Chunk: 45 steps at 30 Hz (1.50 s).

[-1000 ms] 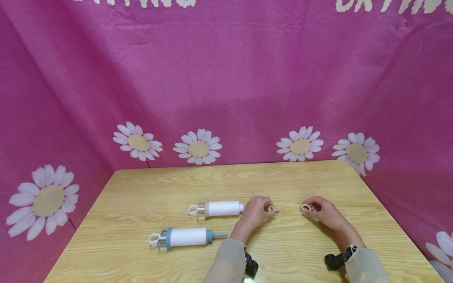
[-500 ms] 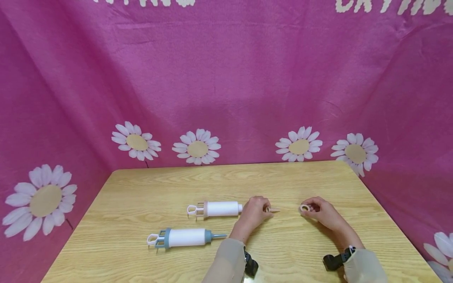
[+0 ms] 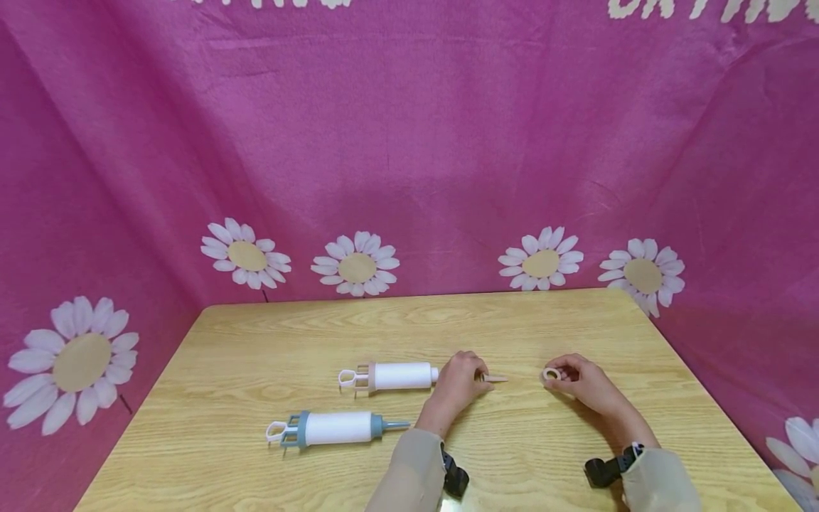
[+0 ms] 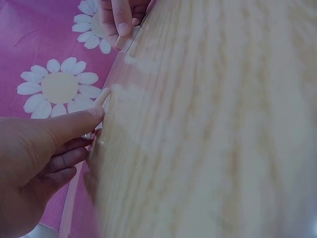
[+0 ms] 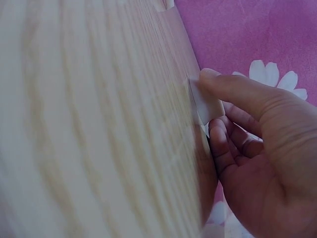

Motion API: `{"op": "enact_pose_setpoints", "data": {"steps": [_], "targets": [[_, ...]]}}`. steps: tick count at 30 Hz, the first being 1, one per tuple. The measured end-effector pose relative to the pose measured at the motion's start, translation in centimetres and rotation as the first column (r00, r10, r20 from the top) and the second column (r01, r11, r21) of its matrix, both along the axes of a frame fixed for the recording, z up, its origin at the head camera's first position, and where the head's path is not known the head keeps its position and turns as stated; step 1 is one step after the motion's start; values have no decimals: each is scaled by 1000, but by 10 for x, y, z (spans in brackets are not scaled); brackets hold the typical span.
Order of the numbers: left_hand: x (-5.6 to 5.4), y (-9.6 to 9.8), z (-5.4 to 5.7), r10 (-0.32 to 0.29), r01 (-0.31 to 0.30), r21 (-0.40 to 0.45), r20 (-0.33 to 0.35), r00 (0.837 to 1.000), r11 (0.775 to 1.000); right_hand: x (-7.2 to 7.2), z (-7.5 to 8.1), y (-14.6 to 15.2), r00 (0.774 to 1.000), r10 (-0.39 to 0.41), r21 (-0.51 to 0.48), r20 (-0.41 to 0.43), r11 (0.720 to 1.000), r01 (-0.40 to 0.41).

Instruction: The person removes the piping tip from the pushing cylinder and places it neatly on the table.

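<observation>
In the head view my left hand [image 3: 458, 382] pinches a small beige nozzle [image 3: 496, 378], its slim point aimed right across the table. The left wrist view shows the nozzle's tip [image 4: 103, 97] sticking out past the thumb; its wide end is hidden by the fingers. My right hand [image 3: 590, 387] holds a beige ring [image 3: 544, 377] between thumb and fingers, its hole facing the head camera. From the right wrist, the ring's pale side [image 5: 207, 100] shows under the thumb. Both hands stay low over the wooden table, with a gap between nozzle and ring.
Left of my left hand lies a white syringe-like tube [image 3: 402, 376] with a beige collar and looped plunger handle. Nearer lies a similar tube with blue-grey ends [image 3: 339, 428] and a thin nozzle. A pink flowered cloth [image 3: 409, 178] hangs behind the table [image 3: 544, 455].
The nozzle has turned in my left fingers: its round open end faced the camera earlier, and now its point stretches right. My right hand with the ring has barely moved.
</observation>
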<state>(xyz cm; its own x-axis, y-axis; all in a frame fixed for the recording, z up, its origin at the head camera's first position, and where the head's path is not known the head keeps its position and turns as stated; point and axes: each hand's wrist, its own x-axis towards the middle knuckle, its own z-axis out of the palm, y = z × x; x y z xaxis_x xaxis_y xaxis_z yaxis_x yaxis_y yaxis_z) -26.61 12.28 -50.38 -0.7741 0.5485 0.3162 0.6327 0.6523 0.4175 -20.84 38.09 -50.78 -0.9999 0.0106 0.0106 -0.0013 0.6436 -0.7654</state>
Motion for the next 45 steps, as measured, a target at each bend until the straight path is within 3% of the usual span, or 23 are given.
{"op": "enact_pose_setpoints", "data": {"steps": [19, 22, 29, 36, 45], "targets": [[1, -3, 1, -11, 9, 24, 69, 998, 1000, -1, 0, -1, 1000, -2, -20, -3, 1000, 2], [2, -5, 3, -12, 6, 70, 76, 997, 998, -1, 0, -1, 999, -21, 10, -32, 1000, 21], [3, -14, 7, 1, -3, 161, 12, 1000, 987, -1, 4, -5, 988, -56, 25, -147, 998, 60], [2, -40, 15, 3, -1, 181, -13, 1000, 983, -5, 3, -32, 967, -21, -27, -252, 1000, 15], [5, -87, 25, 13, -12, 246, -4, 1000, 969, -11, 3, -84, 955, 97, -45, -282, 992, -114]]}}
